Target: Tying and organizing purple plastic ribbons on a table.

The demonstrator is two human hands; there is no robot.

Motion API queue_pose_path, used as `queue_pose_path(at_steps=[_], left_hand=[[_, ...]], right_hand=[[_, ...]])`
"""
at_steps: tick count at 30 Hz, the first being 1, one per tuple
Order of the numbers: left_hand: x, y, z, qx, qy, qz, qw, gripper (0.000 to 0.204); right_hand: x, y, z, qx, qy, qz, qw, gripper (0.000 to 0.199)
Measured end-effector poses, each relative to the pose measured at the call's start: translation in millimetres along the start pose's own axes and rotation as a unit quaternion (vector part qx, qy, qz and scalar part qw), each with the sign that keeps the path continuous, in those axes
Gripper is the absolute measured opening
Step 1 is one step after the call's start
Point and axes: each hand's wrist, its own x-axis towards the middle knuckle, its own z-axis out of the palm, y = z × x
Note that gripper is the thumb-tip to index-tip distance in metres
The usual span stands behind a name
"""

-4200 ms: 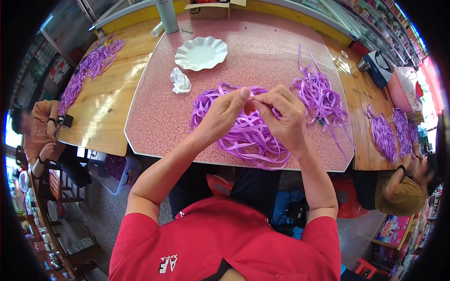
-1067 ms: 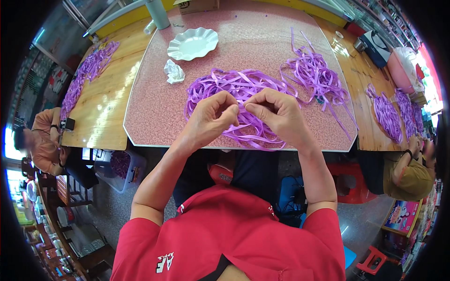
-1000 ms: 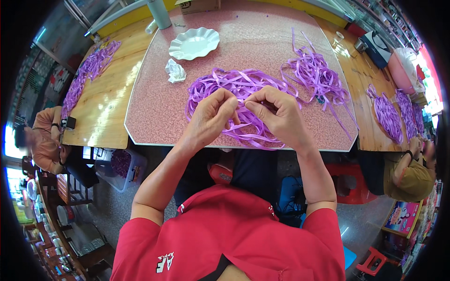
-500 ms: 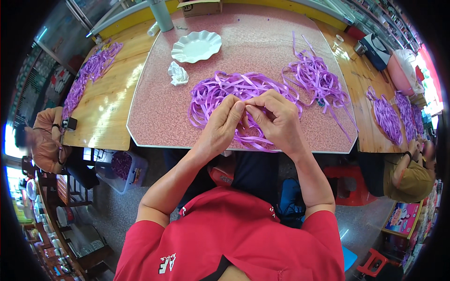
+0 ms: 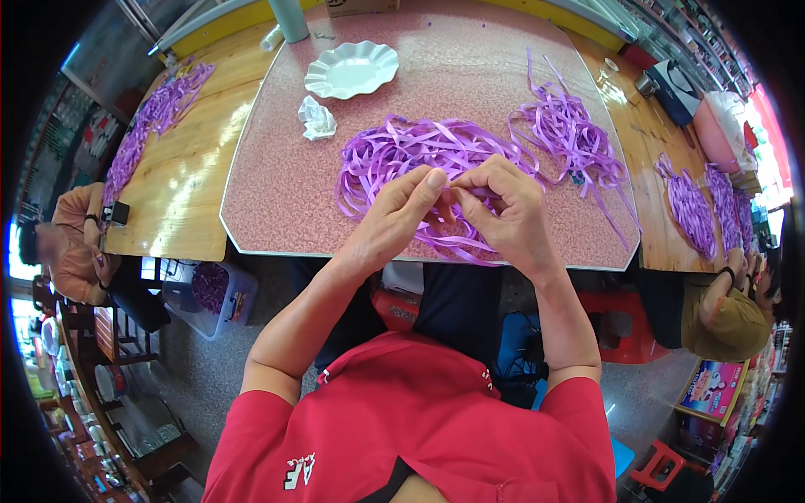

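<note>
Purple ribbons lie in a large loose pile (image 5: 402, 142) on the pink speckled table, right behind and under my hands. My left hand (image 5: 402, 205) is closed at the pile's front edge, its thumb lying along the curled fingers. Close beside it, my right hand (image 5: 507, 205) pinches thumb against forefinger, the other fingers bent. The fingertips almost meet; whatever small thing sits between them is hidden by the fingers. Ribbon loops show below and between the hands. A second tangle of purple ribbons (image 5: 570, 134) lies to the right, some ends trailing toward the table's front edge.
A white scalloped plate (image 5: 352, 70) and a crumpled white tissue (image 5: 316, 118) lie at the back left, near a pale green cylinder (image 5: 289, 18). Wooden tables on both sides bear more purple ribbons (image 5: 690, 205). Another person (image 5: 80, 243) sits left, one right (image 5: 728, 310).
My hands have drawn slightly apart at the fingertips, the left thumb lifting a little. The view has shifted slightly, so the table things sit a bit higher. The ribbon piles look the same.
</note>
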Motion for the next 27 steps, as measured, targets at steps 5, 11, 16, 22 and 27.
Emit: queue_pose_path(at_steps=[5,11,16,22,27], left_hand=[[1,-9,0,0.041,-0.011,0.041,0.998,0.034],[6,-11,0,-0.033,-0.016,0.027,0.999,0.025],[10,-3,-5,-0.04,-0.017,-0.012,0.999,0.018],[17,0,-9,-0.141,0.031,-0.017,0.989,0.011],[26,-6,-4,-0.28,0.059,0.039,0.957,0.008]], right_hand=[[0,3,0,-0.022,-0.009,-0.024,0.999,0.008],[-1,6,0,0.182,0.01,0.089,0.979,0.01],[10,10,-7,0.281,0.002,0.17,0.945,0.012],[21,27,-8,0.286,0.013,0.206,0.936,0.014],[16,32,10,0.295,0.027,0.226,0.928,0.012]])
